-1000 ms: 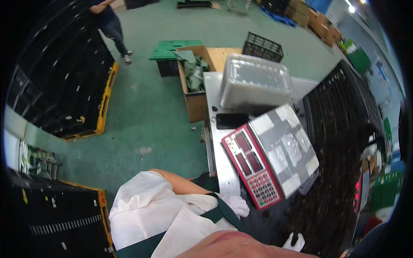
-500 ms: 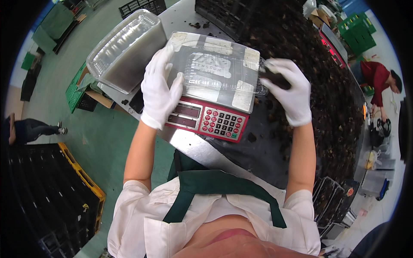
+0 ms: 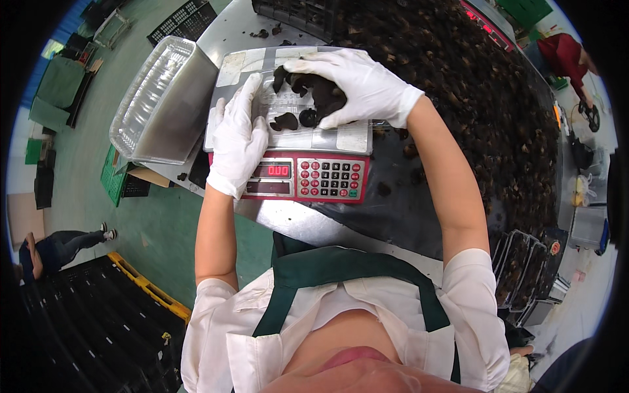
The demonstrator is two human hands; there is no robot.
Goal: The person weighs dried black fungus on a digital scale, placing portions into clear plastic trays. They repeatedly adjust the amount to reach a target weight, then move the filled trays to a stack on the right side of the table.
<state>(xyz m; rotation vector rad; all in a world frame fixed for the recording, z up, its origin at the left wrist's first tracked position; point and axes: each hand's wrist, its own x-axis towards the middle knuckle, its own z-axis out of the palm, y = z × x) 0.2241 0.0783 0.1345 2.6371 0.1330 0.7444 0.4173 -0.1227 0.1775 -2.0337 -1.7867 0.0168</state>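
Note:
A red-and-silver scale (image 3: 321, 180) bears a clear plastic tray (image 3: 283, 98). My gloved left hand (image 3: 238, 134) holds the tray's left side with bent fingers. My gloved right hand (image 3: 357, 88) curves around dark, crinkled fungus pieces (image 3: 324, 98) in the tray; a few loose pieces lie beside its fingertips. To the left stands a stack of clear trays (image 3: 160, 98). A large heap of similar dark pieces (image 3: 472, 124) spreads to the right.
Black crates (image 3: 291, 13) border the metal table (image 3: 275, 215); a green crate lid (image 3: 114, 170) lies beyond its left edge. Black crates on a yellow pallet (image 3: 141, 281) stand lower left. Co-workers show at left (image 3: 69, 245) and upper right (image 3: 567, 62).
Both hands have come up from low in view to the scale. In the last half second my right hand has moved left over the tray, where dark pieces now lie.

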